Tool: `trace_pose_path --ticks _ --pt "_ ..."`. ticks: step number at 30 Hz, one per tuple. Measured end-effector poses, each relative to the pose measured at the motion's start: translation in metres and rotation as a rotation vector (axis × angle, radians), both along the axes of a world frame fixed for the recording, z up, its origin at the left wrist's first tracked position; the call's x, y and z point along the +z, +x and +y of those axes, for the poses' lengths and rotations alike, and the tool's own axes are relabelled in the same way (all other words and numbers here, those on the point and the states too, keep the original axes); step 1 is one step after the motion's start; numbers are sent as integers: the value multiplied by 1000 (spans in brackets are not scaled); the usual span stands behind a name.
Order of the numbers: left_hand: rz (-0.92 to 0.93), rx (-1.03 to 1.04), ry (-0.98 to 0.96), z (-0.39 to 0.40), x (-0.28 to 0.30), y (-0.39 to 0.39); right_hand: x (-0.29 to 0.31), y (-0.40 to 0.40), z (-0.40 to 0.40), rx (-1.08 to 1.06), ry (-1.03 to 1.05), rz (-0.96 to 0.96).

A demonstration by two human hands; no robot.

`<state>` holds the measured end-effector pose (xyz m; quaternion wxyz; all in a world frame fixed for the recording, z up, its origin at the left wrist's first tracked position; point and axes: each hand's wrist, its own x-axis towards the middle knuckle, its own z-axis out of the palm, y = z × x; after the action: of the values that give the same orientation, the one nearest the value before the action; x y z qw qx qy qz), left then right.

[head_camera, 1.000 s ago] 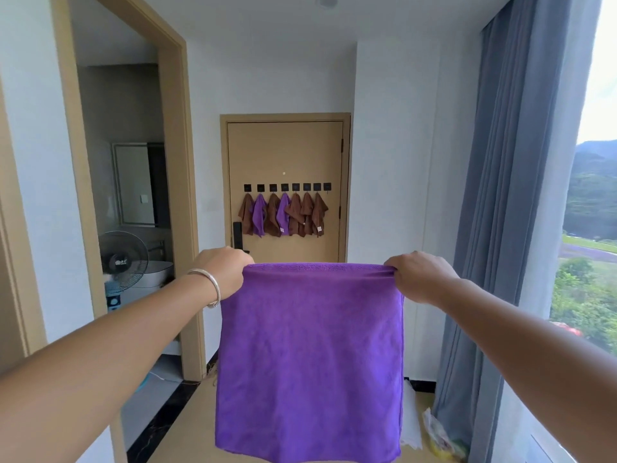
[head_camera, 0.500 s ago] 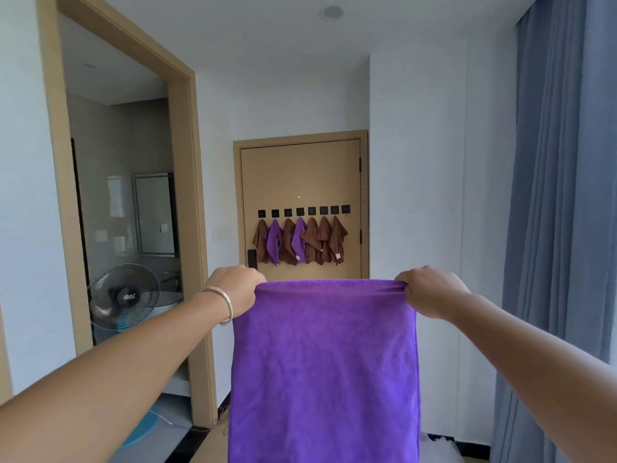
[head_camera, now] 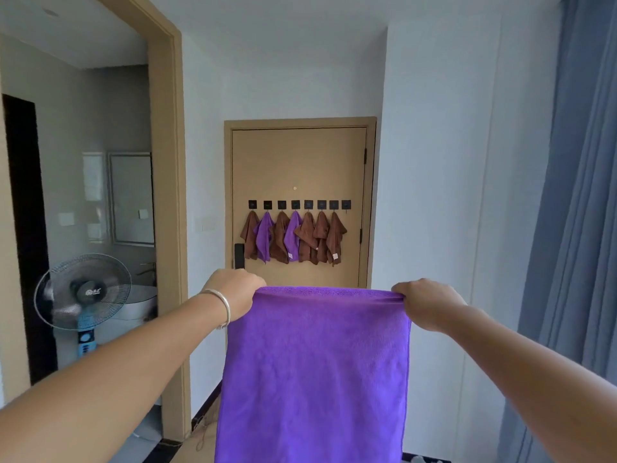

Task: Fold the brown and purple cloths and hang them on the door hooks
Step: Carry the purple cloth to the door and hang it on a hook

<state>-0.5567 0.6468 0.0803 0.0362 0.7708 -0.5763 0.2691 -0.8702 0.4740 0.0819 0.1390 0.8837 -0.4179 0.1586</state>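
Head view: a purple cloth is held up at lower centre.
Its top corners are pinched by the left hand and right hand; the door hooks are seen above.

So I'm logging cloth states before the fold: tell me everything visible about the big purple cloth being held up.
The big purple fleecy cloth hangs flat and upright, doubled over along its top edge, with its bottom cut off by the frame. The left hand grips its top left corner and the right hand its top right, stretching the top edge level. It hangs in front of the tan wooden door.
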Motion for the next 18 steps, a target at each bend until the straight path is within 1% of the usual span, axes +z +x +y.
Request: trace_pose_path --ticks 4,9,18 --pt "43 -6 -13 -46 -2 56 -2 56 -45 -21 29 -17" --pt "11 -7 -26 -95 9 119 3 119 -92 -48 30 -14" --pt "47 -57 -66 -185 0 190 2 182 -168 -85 40 13"
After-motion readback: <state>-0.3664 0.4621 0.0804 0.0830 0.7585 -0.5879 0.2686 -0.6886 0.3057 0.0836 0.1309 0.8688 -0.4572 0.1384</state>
